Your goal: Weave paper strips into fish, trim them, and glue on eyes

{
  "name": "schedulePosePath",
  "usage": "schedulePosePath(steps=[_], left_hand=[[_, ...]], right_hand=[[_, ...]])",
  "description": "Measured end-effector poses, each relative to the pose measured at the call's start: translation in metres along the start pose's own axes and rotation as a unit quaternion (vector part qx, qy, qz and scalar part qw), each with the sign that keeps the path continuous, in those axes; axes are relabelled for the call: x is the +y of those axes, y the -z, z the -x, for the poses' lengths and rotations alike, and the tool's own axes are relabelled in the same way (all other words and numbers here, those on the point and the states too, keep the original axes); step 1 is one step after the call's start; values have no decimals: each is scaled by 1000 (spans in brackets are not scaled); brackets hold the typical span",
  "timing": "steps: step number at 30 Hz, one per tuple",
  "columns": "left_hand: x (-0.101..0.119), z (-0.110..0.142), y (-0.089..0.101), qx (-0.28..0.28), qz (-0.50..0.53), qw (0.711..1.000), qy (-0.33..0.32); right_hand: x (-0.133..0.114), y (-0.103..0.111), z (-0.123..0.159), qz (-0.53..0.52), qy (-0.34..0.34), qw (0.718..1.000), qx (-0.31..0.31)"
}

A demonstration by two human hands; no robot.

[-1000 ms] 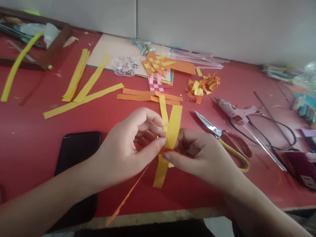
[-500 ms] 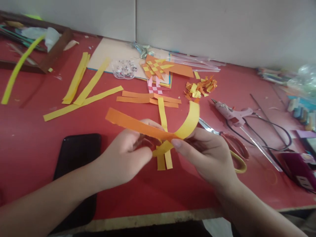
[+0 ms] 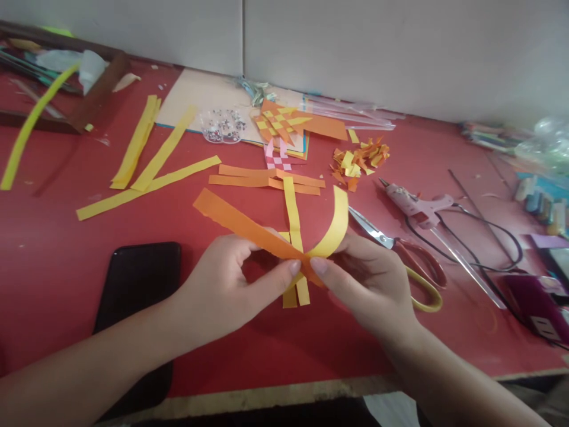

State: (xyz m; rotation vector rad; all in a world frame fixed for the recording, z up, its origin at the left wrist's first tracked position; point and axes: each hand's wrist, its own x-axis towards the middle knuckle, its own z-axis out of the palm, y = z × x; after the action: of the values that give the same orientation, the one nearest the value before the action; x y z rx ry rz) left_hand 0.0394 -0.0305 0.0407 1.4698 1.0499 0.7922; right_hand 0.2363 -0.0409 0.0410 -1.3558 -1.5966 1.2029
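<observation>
Above the table, an orange paper strip (image 3: 249,225) and a curled yellow paper strip (image 3: 336,222) cross each other between my hands. My left hand (image 3: 242,276) pinches the orange strip near the crossing, thumb on top. With its thumb beside the left one, my right hand (image 3: 368,279) pinches both strips where they overlap. The orange strip runs out to the upper left; the yellow one curves up at the right. Behind and below them lie more yellow strips (image 3: 292,204) on the table, partly hidden by my hands.
A black phone (image 3: 133,284) lies under my left forearm. Scissors (image 3: 400,249) and a glue gun (image 3: 418,204) lie to the right. Orange strips (image 3: 244,179), a woven paper fish (image 3: 280,121) and paper scraps (image 3: 360,157) are behind. Yellow strips (image 3: 137,142) lie at left.
My left thumb has moved right and now presses at the crossing next to my right thumb. The crossed strips have shifted slightly left and down.
</observation>
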Motion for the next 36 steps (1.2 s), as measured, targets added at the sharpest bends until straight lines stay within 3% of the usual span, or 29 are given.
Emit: schedulePosePath(steps=[9,21,27,31,36], left_hand=[[1,1,-3,-3,6,999,46],[5,0,-2,-7,24,999,31],[3,-3,-2,11,65,996,67],[2,-5,-2,8,97,994,52],[0,-5,-1,6,79,994,72]], right_hand=[[3,-5,-1,32,61,997,21],[1,-5,-3,45,99,994,-3],[-1,-4,-4,65,117,991,13],[0,-3,-4,80,117,990,26],[1,-4,-5,79,136,988,12]])
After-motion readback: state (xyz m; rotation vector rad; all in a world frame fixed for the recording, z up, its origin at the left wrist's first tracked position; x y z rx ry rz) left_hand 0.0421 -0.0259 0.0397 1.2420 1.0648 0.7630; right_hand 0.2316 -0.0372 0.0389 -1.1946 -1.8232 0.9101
